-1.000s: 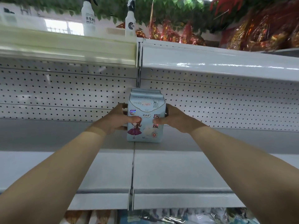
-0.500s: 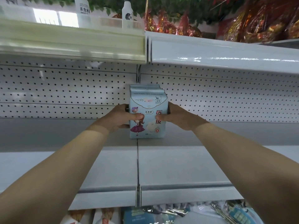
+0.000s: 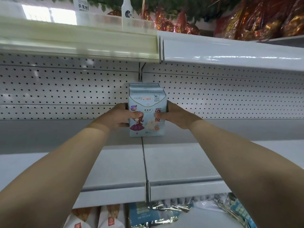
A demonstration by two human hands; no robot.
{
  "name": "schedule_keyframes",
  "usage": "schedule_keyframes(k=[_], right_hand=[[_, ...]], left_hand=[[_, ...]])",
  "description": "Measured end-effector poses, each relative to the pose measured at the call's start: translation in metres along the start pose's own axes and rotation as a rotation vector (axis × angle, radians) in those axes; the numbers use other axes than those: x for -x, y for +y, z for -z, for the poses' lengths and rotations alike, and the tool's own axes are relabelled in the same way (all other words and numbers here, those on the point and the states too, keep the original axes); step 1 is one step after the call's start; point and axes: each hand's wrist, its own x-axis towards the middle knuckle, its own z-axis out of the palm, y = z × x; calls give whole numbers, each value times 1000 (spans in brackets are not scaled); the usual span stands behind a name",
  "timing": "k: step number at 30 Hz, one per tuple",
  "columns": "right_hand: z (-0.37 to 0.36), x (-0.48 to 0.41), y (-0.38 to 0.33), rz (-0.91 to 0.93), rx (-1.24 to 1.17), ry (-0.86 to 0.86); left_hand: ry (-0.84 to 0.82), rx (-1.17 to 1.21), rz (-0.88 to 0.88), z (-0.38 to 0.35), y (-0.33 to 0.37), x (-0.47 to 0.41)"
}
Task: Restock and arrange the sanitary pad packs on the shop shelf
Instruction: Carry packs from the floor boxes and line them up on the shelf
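A light-blue sanitary pad pack (image 3: 146, 99) with a cartoon girl stands upright on the white shelf (image 3: 181, 162), near the back at the seam between two shelf boards. A second pack's top edge (image 3: 144, 84) shows right behind it, against the pegboard. My left hand (image 3: 120, 117) grips the front pack's left side, thumb across its face. On the pack's right side, my right hand (image 3: 172, 115) holds it the same way. Both arms reach in from the bottom corners.
A perforated back panel (image 3: 230, 96) closes the shelf behind. The upper shelf (image 3: 230, 51) overhangs; white spray bottles (image 3: 81, 10) and red-gold foil packs (image 3: 263, 18) stand on it. Below the shelf's front edge lie foil-wrapped packs (image 3: 164, 213) and cartons (image 3: 92, 218).
The pack has been pushed slightly back and to the right along the shelf seam, both hands keeping their grip. The camera view shifted a little.
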Motion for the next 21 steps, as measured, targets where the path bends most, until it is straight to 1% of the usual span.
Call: schedule_keyframes(k=[5,8,10,12,15,17,19,21], right_hand=[[-4,6,-5,-27,11,21],[-6,5,-6,-71,59,74],[-9,6,-7,-104,136,131],[-11,11,-11,-117,211,200],[-9,31,-21,-148,353,309],[0,51,-27,-144,444,343],[13,78,-34,-130,535,359],[28,110,-39,-110,632,367]], left_hand=[[7,-5,11,-1,-3,-3],[42,-24,27,-2,-6,-5],[125,-70,15,-5,-5,0],[234,-178,4,-11,-4,7],[425,-293,39,-25,3,24],[568,-393,27,-39,13,39],[661,-424,-12,-56,27,58],[694,-423,-93,-81,40,78]])
